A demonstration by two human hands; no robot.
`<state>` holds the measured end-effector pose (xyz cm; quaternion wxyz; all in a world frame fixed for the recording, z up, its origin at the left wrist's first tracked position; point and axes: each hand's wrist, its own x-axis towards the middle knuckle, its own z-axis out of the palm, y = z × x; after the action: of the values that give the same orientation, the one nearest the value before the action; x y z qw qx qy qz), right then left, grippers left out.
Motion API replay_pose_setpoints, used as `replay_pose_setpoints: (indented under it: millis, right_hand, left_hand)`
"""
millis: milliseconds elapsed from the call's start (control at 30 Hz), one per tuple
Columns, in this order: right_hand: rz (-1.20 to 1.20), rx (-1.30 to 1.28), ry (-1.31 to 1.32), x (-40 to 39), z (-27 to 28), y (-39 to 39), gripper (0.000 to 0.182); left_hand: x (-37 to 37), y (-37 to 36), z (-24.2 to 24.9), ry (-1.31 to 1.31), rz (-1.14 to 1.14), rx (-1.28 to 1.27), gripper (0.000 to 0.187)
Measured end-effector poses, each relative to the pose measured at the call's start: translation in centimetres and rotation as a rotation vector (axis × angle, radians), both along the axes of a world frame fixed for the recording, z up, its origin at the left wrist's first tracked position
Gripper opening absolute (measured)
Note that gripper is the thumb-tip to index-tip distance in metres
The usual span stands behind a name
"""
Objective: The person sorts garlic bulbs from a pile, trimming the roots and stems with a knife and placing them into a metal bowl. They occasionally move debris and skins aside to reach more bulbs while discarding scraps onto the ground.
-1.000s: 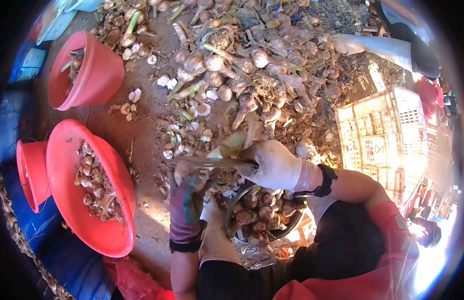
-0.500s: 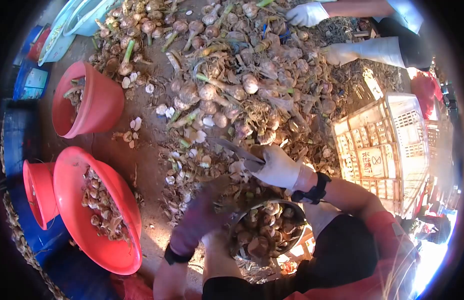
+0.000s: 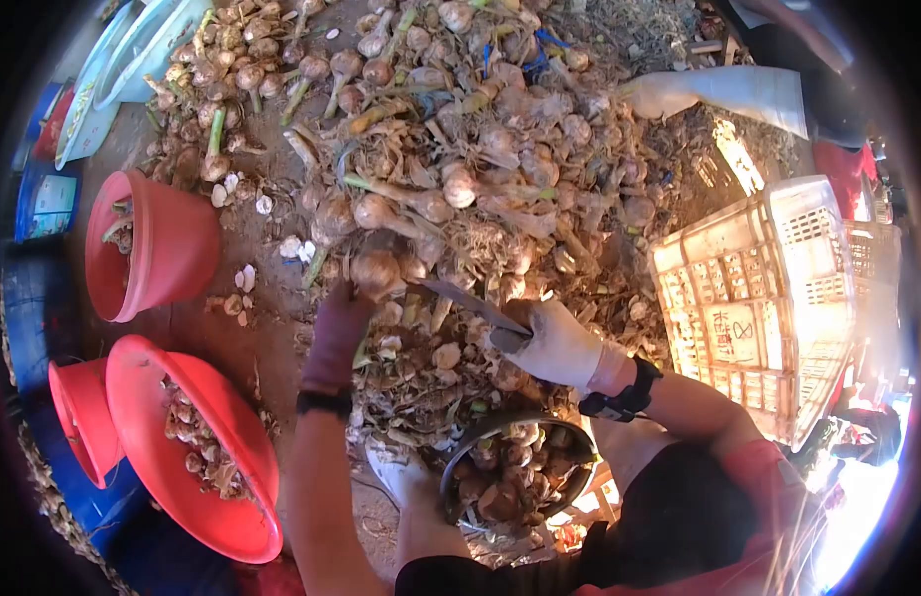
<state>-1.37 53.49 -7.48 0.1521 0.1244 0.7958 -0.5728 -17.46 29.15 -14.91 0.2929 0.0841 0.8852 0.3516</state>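
My right hand [image 3: 552, 346], in a pale glove with a dark watch at the wrist, is wrapped round the handle of a knife [image 3: 470, 306]. Its blade points left toward the pile. My left hand [image 3: 338, 333], in a purple-red glove, is at the near edge of the garlic pile [image 3: 500, 139], close to a large bulb [image 3: 376, 271]; its fingers are partly hidden there, so a grip cannot be made out. Below the knife, a dark bucket [image 3: 591, 459] holds garlic bulbs [image 3: 500, 487] between my legs.
Pink pot [image 3: 187, 243], red basin [image 3: 247, 437] with garlic pieces and a smaller red pot [image 3: 88, 417] stand left. Light-blue basins [image 3: 147, 60] are at upper left. A plastic crate [image 3: 728, 318] is right. Another person's pale sleeve or boot [image 3: 718, 97] shows upper right.
My left hand has moved up from beside the bucket to the pile's edge. The view has shifted a little. The other person's gloved hand at the top is out of sight.
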Motion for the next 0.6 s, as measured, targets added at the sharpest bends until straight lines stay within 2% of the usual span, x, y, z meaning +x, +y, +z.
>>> replay_pose_setpoints:
  millis: [33,67,100,133,167,267,333,367,433,467,600]
  right_hand:
    - [-0.007,0.001,0.000,0.1,-0.2,-0.1,0.021]
    - [0.020,0.031,-0.125,-0.2,1.1,-0.5,0.022]
    - [0.023,0.017,-0.137,-0.2,0.9,-0.9,0.022]
    - [0.154,0.134,-0.049,-0.2,0.8,-1.2,0.023]
    - [0.286,0.251,0.036,0.0,0.8,-1.6,0.023]
    - [0.451,0.363,0.120,0.6,0.8,-2.2,0.022]
    - [0.521,0.429,0.124,0.8,1.2,-2.8,0.023]
    - [0.571,0.435,0.114,0.8,1.9,-3.1,0.023]
    - [0.629,0.440,0.113,0.5,3.1,-4.0,0.024]
    - [0.625,0.426,0.154,0.4,3.6,-4.5,0.024]
    - [0.655,0.373,0.219,0.1,4.4,-5.5,0.025]
  left_hand:
    - [1.3,-1.3,1.4,-0.305,0.074,0.289,0.033]
    - [3.6,-2.0,3.5,-0.365,0.107,0.391,0.030]
    - [5.8,-2.1,5.8,-0.421,0.145,0.495,0.027]
    - [7.2,-2.1,7.2,-0.513,0.139,0.546,0.048]
    - [8.9,-2.9,8.0,-0.479,0.042,0.692,0.051]
    - [12.2,-3.2,9.7,-0.505,0.064,0.655,0.059]
    - [13.8,-3.4,10.0,-0.592,0.443,0.869,0.065]
    - [14.3,-3.2,10.2,-0.594,0.447,0.868,0.065]
    - [14.9,-3.2,10.5,-0.375,0.407,0.688,0.071]
    - [15.1,-4.4,9.1,-0.240,0.284,0.580,0.073]
    - [15.8,-4.8,8.7,-0.116,0.132,0.439,0.075]
